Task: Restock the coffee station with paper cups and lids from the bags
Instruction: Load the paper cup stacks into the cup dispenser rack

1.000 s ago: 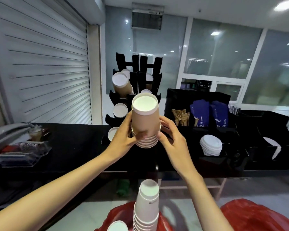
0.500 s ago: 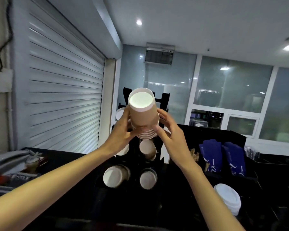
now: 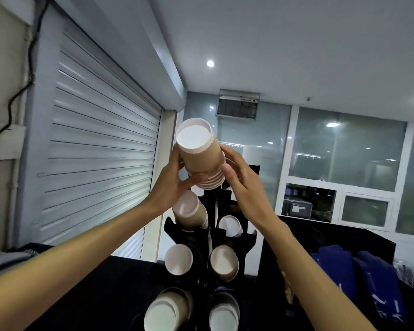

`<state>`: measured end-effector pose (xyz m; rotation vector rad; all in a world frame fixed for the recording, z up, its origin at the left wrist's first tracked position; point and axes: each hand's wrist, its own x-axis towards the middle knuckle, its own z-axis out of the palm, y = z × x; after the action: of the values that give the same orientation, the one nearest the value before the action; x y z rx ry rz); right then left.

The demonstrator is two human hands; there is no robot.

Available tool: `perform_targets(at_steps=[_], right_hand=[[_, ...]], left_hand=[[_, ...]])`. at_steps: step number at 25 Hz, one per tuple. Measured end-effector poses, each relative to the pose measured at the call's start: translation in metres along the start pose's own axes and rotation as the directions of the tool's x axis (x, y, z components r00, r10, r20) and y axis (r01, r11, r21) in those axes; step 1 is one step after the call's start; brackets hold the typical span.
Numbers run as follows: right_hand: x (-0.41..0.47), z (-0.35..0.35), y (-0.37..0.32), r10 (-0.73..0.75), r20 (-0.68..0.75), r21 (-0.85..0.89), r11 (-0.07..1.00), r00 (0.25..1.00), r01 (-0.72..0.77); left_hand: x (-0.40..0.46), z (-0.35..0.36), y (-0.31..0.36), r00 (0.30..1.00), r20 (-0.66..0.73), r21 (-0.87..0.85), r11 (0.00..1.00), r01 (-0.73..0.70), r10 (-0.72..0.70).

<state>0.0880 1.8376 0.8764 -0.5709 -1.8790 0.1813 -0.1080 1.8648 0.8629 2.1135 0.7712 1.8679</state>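
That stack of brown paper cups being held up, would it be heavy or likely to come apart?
Probably light: the stack of paper cups is thin paper, raised easily. It may slide apart, since the nested rims show loosely at its lower end, so the left hand and right hand both steady it. Likely crushable if squeezed.

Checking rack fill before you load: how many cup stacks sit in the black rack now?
6: upper left, upper right, middle left, middle right, bottom left, bottom right. Others may be hidden behind the held stack.

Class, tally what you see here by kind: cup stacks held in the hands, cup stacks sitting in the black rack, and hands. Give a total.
Held cup stack: 1
Cup stacks in the black rack: 6 visible
Hands: 2, left hand and right hand
Total: 9
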Motion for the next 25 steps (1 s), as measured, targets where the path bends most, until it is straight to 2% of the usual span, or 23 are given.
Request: perform_targets(at_steps=[6, 13, 17, 19, 22, 25], right_hand=[[0.035, 0.010, 0.028, -0.003, 0.063, -0.079, 0.997, 0.998, 0.008], [0.045, 0.023, 0.070, 0.075, 0.120, -0.066, 0.996, 0.990, -0.067], [0.040, 0.021, 0.087, 0.132, 0.145, -0.119, 0.986, 0.981, -0.115], [0.041, 0.017, 0.090, 0.145, 0.149, -0.150, 0.981, 0.978, -0.123], [0.044, 0.012, 0.092, 0.164, 0.168, -0.187, 0.973, 0.972, -0.131], [0.047, 0.011, 0.091, 0.178, 0.176, -0.225, 0.965, 0.968, -0.136]], left_hand=[[0.024, -0.016, -0.031, 0.999, -0.009, 0.057, 0.998, 0.038, -0.037], [0.044, -0.023, -0.075, 0.990, 0.019, 0.159, 0.978, 0.136, -0.141], [0.045, -0.015, -0.076, 0.984, 0.122, 0.207, 0.973, 0.101, -0.128], [0.047, -0.011, -0.067, 0.985, 0.129, 0.202, 0.975, 0.090, -0.117], [0.055, -0.005, -0.055, 0.992, 0.120, 0.202, 0.978, -0.050, 0.026], [0.064, -0.006, -0.048, 0.992, 0.114, 0.236, 0.968, -0.082, 0.056]])
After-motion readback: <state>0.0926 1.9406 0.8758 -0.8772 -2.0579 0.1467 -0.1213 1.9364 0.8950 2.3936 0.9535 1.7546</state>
